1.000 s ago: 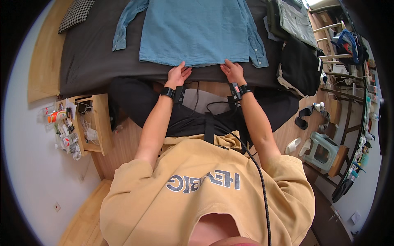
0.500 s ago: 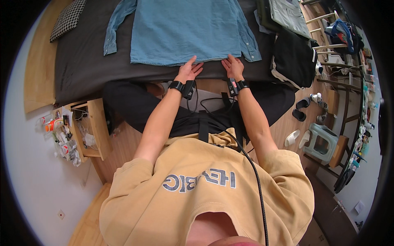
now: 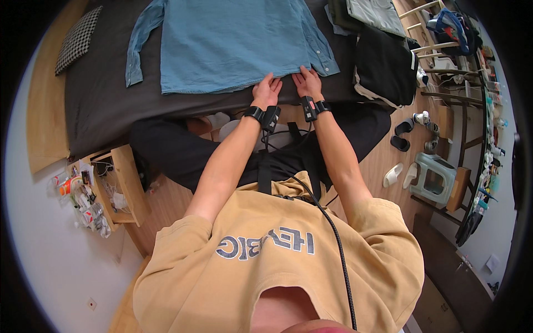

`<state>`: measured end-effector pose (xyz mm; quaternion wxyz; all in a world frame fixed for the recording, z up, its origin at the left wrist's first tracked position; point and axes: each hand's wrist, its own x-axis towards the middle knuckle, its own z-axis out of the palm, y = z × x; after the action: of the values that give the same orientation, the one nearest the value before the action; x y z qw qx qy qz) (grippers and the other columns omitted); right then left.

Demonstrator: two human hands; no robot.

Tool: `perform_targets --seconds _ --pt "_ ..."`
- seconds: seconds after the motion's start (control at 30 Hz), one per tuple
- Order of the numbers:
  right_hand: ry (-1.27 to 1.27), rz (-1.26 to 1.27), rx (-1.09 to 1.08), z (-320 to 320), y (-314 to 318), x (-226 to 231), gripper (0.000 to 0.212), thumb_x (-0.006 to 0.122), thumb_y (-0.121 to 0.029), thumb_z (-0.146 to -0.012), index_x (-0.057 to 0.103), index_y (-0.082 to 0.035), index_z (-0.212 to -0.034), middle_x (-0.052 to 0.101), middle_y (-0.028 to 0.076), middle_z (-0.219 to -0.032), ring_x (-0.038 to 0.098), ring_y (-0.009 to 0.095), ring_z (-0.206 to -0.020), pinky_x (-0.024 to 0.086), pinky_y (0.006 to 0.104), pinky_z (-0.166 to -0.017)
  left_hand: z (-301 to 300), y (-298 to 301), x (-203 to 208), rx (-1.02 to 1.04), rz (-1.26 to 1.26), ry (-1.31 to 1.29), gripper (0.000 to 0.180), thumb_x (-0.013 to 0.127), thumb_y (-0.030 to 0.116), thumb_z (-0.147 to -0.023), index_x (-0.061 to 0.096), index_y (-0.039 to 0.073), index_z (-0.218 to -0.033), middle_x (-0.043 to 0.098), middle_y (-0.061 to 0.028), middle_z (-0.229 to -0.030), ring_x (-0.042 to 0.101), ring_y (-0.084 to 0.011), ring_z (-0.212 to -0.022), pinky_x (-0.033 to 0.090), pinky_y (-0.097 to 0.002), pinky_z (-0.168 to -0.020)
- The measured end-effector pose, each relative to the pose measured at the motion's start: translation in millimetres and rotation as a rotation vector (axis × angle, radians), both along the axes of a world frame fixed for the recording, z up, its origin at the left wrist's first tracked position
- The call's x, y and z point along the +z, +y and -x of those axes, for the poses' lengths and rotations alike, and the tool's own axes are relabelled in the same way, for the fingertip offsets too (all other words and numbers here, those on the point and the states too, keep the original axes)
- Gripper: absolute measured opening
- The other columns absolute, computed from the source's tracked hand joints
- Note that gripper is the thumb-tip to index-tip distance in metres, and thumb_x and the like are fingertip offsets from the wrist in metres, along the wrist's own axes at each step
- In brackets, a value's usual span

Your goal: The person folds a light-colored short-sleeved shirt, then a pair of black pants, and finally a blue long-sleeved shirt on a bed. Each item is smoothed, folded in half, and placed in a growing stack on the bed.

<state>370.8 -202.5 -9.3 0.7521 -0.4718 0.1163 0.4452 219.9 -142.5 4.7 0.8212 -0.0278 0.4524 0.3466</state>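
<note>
Blue cloth fills the top of the view: a shirt (image 3: 233, 44) lies flat on a dark grey bed (image 3: 94, 111), back up, one sleeve trailing down its left side and the other folded along its right edge. Both hands rest on its lower hem, close together near the bed's near edge. The left hand (image 3: 267, 90) lies palm down with its fingers stretched out flat on the fabric, gripping nothing; the right hand (image 3: 307, 83) lies just beside it, fingers likewise spread and pressed on the hem (whether any fingertip curls under the cloth I cannot tell). Each wrist wears a black band, and a black cable (image 3: 333, 244) runs down over the yellow sweatshirt.

A checked pillow (image 3: 78, 39) sits at the bed's far left corner, well apart from the shirt. To the shirt's right, a heap of dark clothes (image 3: 386, 64) lies on the bed with a pale green garment (image 3: 377, 14) above it. Left of the bed stands a small wooden nightstand (image 3: 125, 186) with an open shelf, and small bottles and clutter beside it. On the wooden floor to the right are white slippers (image 3: 400, 175), a pale green stool (image 3: 438, 177) and a pair of dark slippers (image 3: 401, 136) nearer the bed
</note>
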Motion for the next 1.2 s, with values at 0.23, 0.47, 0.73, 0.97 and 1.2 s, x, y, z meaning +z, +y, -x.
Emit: perform_targets --seconds 0.23,0.47,0.73,0.97,1.2 --pt "-0.131 0.140 -0.005 0 -15 11 0.035 0.081 -0.011 -0.097 0.063 0.003 -0.124 0.073 0.011 -0.110 0.075 0.026 -0.097 0.066 0.0404 -0.087 -2 -4 0 -0.145 -0.092 0.135 0.028 0.077 0.010 -0.099 0.065 0.005 -0.124 0.073 -0.0108 -0.120 0.071 -0.0299 -0.116 0.058 -0.0419 -0.098" --pt "-0.200 0.184 -0.025 9 -20 16 0.029 0.082 -0.013 -0.097 0.068 0.004 -0.116 0.073 0.010 -0.102 0.075 0.023 -0.086 0.066 0.0347 -0.078 8 -21 -7 -0.121 -0.097 0.232 0.032 0.075 0.016 -0.102 0.059 0.002 -0.126 0.074 -0.0134 -0.114 0.076 -0.0293 -0.107 0.062 -0.0397 -0.090" --pt "-0.154 0.229 -0.271 -28 -23 30 0.067 0.087 -0.018 -0.092 0.051 -0.003 -0.145 0.069 0.011 -0.127 0.070 0.028 -0.111 0.061 0.0437 -0.086 36 -24 31 -0.364 0.014 0.138 0.036 0.055 0.025 -0.108 0.053 0.002 -0.136 0.071 -0.0185 -0.134 0.072 -0.0334 -0.118 0.059 -0.0439 -0.097" --pt "-0.545 0.295 -0.075 -84 23 96 0.040 0.088 -0.014 -0.091 0.064 -0.004 -0.121 0.070 0.002 -0.115 0.065 0.016 -0.100 0.054 0.0343 -0.087 64 5 96 -0.822 -0.299 0.223 0.027 0.058 0.028 -0.109 0.064 0.008 -0.126 0.075 -0.0109 -0.124 0.072 -0.0229 -0.108 0.056 -0.0364 -0.090" --pt "-1.401 0.269 -0.575 -160 64 217 0.036 0.084 -0.021 -0.094 0.065 0.007 -0.107 0.074 0.014 -0.101 0.067 0.025 -0.090 0.054 0.0390 -0.088 61 64 114 -0.682 -0.523 0.376 0.026 0.059 0.027 -0.108 0.067 0.007 -0.123 0.075 -0.0095 -0.122 0.069 -0.0203 -0.109 0.054 -0.0360 -0.090"
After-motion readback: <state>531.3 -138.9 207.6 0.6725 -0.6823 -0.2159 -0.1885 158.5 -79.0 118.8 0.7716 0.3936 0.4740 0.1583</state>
